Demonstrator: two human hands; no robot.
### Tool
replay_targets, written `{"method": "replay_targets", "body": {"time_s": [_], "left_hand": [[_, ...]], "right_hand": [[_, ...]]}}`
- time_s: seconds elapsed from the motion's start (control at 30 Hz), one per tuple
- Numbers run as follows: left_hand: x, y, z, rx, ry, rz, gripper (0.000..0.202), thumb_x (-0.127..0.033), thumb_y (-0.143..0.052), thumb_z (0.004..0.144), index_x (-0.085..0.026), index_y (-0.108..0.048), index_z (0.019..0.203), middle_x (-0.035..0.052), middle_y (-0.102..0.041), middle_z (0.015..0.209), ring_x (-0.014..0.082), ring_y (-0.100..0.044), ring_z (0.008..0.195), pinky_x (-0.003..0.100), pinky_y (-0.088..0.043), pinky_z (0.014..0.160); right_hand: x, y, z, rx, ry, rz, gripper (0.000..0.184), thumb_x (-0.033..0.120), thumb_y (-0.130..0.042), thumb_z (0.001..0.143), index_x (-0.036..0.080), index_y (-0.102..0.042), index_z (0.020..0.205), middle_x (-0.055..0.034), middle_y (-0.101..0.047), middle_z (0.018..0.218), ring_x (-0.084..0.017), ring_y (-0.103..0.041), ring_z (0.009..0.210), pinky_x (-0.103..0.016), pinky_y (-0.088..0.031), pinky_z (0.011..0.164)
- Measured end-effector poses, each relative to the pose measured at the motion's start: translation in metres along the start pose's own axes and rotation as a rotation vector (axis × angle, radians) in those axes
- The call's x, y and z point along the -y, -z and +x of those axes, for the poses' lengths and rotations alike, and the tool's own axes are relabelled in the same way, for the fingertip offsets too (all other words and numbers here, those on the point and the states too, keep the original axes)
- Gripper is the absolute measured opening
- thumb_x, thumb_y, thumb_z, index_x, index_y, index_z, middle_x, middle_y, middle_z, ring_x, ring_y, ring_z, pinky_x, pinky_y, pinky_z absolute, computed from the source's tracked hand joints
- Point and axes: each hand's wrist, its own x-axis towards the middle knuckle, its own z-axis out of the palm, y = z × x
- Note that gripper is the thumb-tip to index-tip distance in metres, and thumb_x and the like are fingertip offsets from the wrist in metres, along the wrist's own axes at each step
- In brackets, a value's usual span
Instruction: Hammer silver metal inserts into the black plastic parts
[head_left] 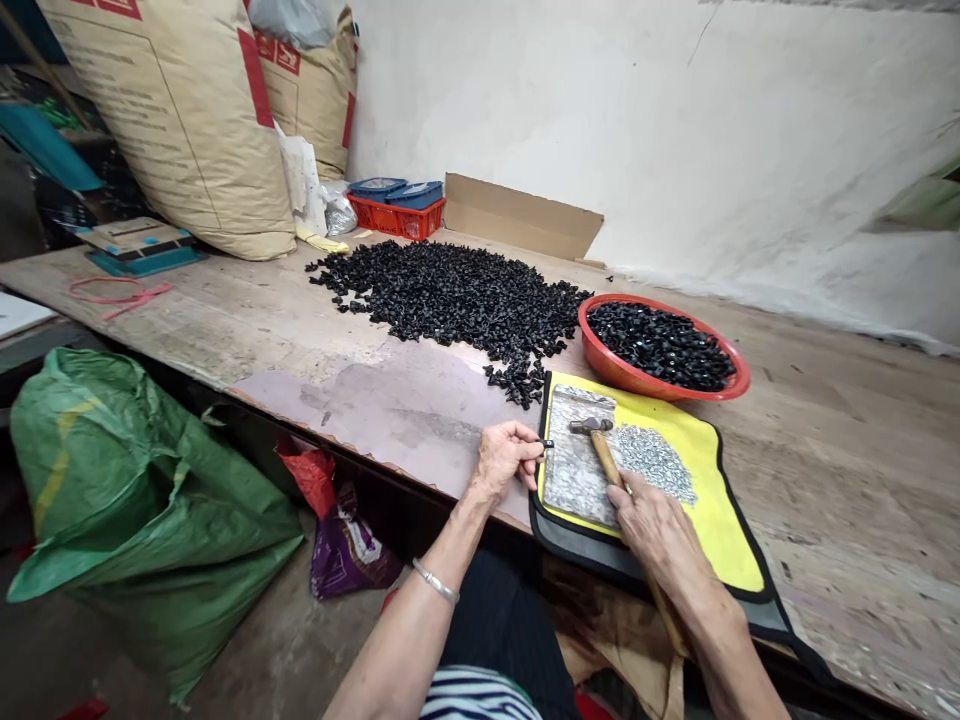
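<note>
Between the fingertips of my left hand is a small black plastic part, held at the left edge of a grey stone slab. My right hand is wrapped round the wooden handle of a hammer; its metal head is over the slab. The slab lies on a yellow mat with black edging. Right of the hammer, a heap of tiny silvery metal pieces is spread on the mat. A wide pile of black parts covers the table beyond my left hand.
A red basin full of black parts stands behind the mat. Farther back are a red crate with blue boxes, a cardboard strip and large paper sacks. Below the table's front edge sits a green sack.
</note>
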Motion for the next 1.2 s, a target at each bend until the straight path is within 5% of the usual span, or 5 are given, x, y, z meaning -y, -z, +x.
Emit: {"method": "replay_targets", "body": {"time_s": [0.2,0.37,0.7,1.0,1.2], "left_hand": [[-0.002,0.006,-0.013,0.066,-0.016,-0.140,0.024,-0.021,-0.073,0.054,-0.010,-0.056,0.066,0.0014,-0.060,0.046,0.0086,-0.046,0.029,0.021,-0.040,0.026],[-0.004,-0.006,-0.022,0.148,-0.017,-0.083,0.018,-0.018,-0.071,0.056,-0.010,-0.058,0.065,0.0006,-0.059,0.044,0.0094,-0.046,0.027,0.021,-0.040,0.025],[-0.011,-0.009,-0.025,0.054,0.086,0.221,0.011,-0.021,-0.064,0.059,-0.014,-0.056,0.064,-0.0042,-0.052,0.042,0.0088,-0.043,0.030,0.021,-0.038,0.030],[-0.052,0.024,0.065,-0.218,-0.647,1.133,0.009,-0.021,-0.061,0.073,-0.018,-0.064,0.080,0.0035,-0.062,0.086,0.0188,-0.052,0.089,0.033,-0.042,0.085],[-0.042,0.025,0.124,0.009,-0.594,1.437,0.041,-0.041,-0.062,0.075,-0.028,-0.060,0.114,0.0028,-0.056,0.120,0.0234,-0.041,0.113,0.041,-0.031,0.099]], "right_hand": [[0.019,-0.003,-0.006,-0.107,0.290,-0.201,0.024,0.035,-0.045,0.079,0.022,-0.063,0.071,-0.0106,-0.066,0.081,-0.024,-0.059,0.078,-0.035,-0.044,0.068],[0.029,-0.026,-0.001,0.171,0.101,0.142,0.035,0.051,-0.046,0.080,0.021,-0.058,0.066,-0.0002,-0.056,0.048,-0.013,-0.046,0.036,-0.026,-0.036,0.039],[0.019,-0.021,0.021,0.299,-0.091,0.407,0.035,0.042,-0.058,0.071,0.019,-0.048,0.048,0.0034,-0.044,0.033,-0.008,-0.034,0.027,-0.021,-0.022,0.030],[0.070,0.090,0.159,-0.105,-0.032,0.467,0.026,0.042,-0.059,0.070,0.021,-0.056,0.055,-0.0071,-0.058,0.051,-0.015,-0.047,0.038,-0.030,-0.034,0.037],[0.029,0.068,0.110,-0.137,0.125,0.082,0.028,0.047,-0.057,0.071,0.025,-0.056,0.055,-0.0017,-0.053,0.044,-0.015,-0.046,0.043,-0.030,-0.037,0.045]]}}
